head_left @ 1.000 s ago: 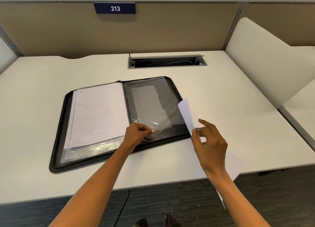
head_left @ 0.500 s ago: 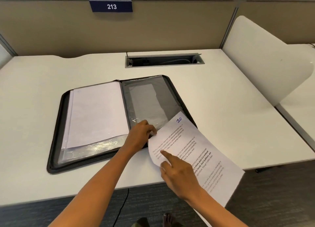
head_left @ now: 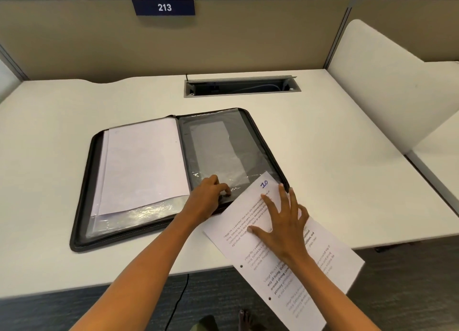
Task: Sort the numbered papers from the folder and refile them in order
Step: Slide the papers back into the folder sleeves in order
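Note:
A black zip folder (head_left: pixel 82 201) lies open on the white desk. Its left half holds a white sheet (head_left: pixel 144 166) face down in a clear sleeve. The right half shows an empty-looking clear sleeve (head_left: pixel 223 151). My left hand (head_left: pixel 208 199) pinches that sleeve's lower edge with curled fingers. A printed paper marked "10" (head_left: pixel 325 263) lies tilted across the folder's lower right corner and hangs over the desk's front edge. My right hand (head_left: pixel 280 223) presses flat on it with fingers spread.
The white desk (head_left: pixel 335 156) has an open cable tray (head_left: pixel 241 86) at the back. A white divider panel (head_left: pixel 387 82) stands on the right. A tan partition with a sign "213" (head_left: pixel 164 7) closes the back. A black cable (head_left: pixel 178 303) hangs below the desk edge.
The paper, held upright and curled a second ago, has been turned face up and laid down. My right hand went from pinching it to lying flat on it. My left hand stayed.

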